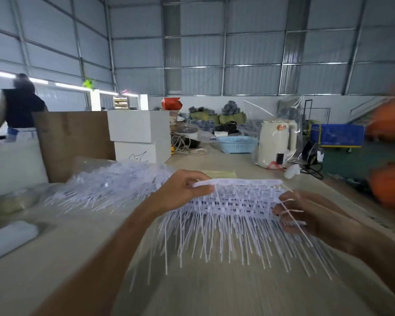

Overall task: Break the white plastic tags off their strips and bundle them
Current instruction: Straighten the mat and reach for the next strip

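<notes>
I hold a stack of white plastic tag strips point(235, 201) above the table, its long thin tags hanging down toward me like a fringe. My left hand point(183, 190) pinches the stack's top left end between thumb and fingers. At the stack's right end my right hand point(306, 215) has its fingers curled round a few tags, and some loose tags lie across those fingers. A large heap of more white tag strips point(110, 181) lies on the table to the left.
The long pale table point(214, 293) runs away from me. On it stand a brown cardboard sheet point(73, 137), white boxes point(139, 133), a blue basket point(236, 144) and a cream kettle point(276, 144). A person point(18, 108) stands far left. Blurred orange shapes point(390, 160) fill the right edge.
</notes>
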Tool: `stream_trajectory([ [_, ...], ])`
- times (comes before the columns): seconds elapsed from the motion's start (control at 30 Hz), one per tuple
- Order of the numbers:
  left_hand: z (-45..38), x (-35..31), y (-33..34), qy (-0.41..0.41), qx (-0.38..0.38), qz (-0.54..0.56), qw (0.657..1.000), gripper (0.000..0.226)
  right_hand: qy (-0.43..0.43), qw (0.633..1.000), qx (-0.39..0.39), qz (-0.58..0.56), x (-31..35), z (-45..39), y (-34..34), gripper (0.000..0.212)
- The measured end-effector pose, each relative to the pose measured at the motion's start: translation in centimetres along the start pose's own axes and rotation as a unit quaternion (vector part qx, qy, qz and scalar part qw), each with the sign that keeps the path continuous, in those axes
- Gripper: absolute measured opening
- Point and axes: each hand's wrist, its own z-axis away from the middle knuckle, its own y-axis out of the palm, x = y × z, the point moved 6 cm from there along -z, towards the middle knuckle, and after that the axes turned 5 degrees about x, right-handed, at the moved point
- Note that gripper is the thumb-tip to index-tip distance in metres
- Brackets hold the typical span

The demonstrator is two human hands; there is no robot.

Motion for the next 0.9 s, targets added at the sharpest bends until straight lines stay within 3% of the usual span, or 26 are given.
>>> stream_trajectory([
  [0.1,1.0,1.3,0.2,0.002,-0.018,0.010,1.000,0.012,-0.032,0.999,0.020,-0.032,0.1,1.0,-0.6,0.063],
  [0.17,1.5,2.0,0.3,-0.008,-0.011,0.009,1.000,0.018,-0.033,0.997,0.040,-0.054,0.5,1.3,0.0,0.052],
  [0.23,1.9,2.8,0.7,-0.019,0.009,-0.017,1.000,0.026,-0.009,0.997,-0.012,-0.073,0.0,1.4,0.5,0.037],
  [0.3,2.3,3.3,1.5,-0.027,0.023,-0.061,0.998,0.033,0.018,0.995,-0.079,-0.066,-0.9,1.5,1.0,0.036],
  [0.43,2.8,3.0,3.4,-0.015,0.010,-0.201,0.979,0.056,0.019,0.991,-0.135,-0.010,-1.8,1.9,2.2,0.029],
  [0.53,2.9,2.5,4.9,-0.001,0.053,-0.271,0.961,0.040,0.021,0.984,-0.179,0.002,-1.7,2.4,2.1,0.015],
  [0.6,3.1,2.2,5.5,-0.017,0.064,-0.224,0.972,0.033,0.020,0.983,-0.183,0.005,-1.8,2.6,2.3,0.014],
  [0.7,3.2,0.2,6.3,0.009,0.000,-0.147,0.989,0.037,0.017,0.986,-0.166,0.015,-1.4,2.8,3.3,0.006],
  [0.9,3.3,-2.6,9.8,0.074,-0.019,-0.278,0.958,0.046,-0.019,0.991,-0.134,0.008,-0.5,2.9,6.1,0.002],
])
